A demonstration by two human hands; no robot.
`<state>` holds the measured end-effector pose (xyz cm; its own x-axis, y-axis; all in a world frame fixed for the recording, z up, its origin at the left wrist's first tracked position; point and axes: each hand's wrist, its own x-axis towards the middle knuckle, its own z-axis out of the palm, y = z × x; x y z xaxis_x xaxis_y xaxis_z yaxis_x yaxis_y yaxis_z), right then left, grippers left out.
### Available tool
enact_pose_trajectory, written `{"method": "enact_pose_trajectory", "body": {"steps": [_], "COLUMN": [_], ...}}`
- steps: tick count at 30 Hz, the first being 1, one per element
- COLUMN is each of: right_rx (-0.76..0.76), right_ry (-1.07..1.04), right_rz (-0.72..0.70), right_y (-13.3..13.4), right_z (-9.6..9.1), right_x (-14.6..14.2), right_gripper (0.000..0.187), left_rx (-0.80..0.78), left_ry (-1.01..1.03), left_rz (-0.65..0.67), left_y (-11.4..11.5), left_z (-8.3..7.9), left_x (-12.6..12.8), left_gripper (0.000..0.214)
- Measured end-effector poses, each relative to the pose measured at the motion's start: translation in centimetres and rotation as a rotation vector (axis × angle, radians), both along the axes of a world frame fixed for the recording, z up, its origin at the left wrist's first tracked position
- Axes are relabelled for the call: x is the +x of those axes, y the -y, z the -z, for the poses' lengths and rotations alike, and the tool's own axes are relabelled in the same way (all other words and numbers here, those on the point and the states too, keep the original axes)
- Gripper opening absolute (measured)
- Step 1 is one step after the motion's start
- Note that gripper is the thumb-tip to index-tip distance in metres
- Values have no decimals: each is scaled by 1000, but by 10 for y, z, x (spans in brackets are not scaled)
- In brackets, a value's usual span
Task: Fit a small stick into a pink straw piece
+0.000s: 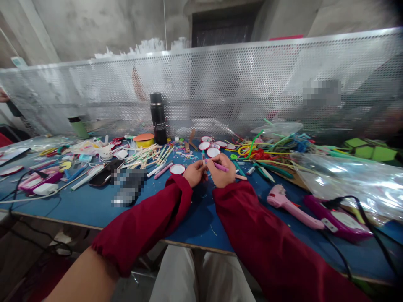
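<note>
Over the middle of the blue table, my left hand (194, 173) is closed in a pinch. A small light-coloured piece shows at its fingertips, too small to name. Right beside it, my right hand (224, 172) grips a purple pen-shaped tool (221, 167), its fingers meeting those of the left. The tool's tip is hidden among the fingers. Just beyond the hands lie several round white lids with red rims (213, 152). A similar white disc (177, 169) lies to the left of my left hand, near a pink stick (163, 170).
A black bottle (158, 119) stands at the back by a perforated metal screen (201, 92). Phones, sticks and cords crowd the left. On the right are a pink heat-tool-like handle (294, 208), a purple corded device (338, 220), coloured stems (280, 147) and clear plastic (352, 176).
</note>
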<state>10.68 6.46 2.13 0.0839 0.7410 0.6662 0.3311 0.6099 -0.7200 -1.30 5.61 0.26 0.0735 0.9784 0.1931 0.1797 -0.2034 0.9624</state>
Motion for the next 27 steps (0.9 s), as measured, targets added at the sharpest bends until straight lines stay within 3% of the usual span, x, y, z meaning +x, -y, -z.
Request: {"method": "enact_pose_trajectory", "body": {"steps": [17, 27], "right_rx": [19, 29], "right_ry": [8, 24], "right_rz": [51, 71], "right_y": [0, -1], "right_z": [1, 0], "right_x": [0, -1], "right_gripper": [16, 17], "left_rx": [27, 0], "left_ry": [7, 27], "left_rz": [-20, -12], "left_y": [-5, -2], "left_z": [5, 0], "left_x": [-3, -1], "left_gripper": [21, 24]}}
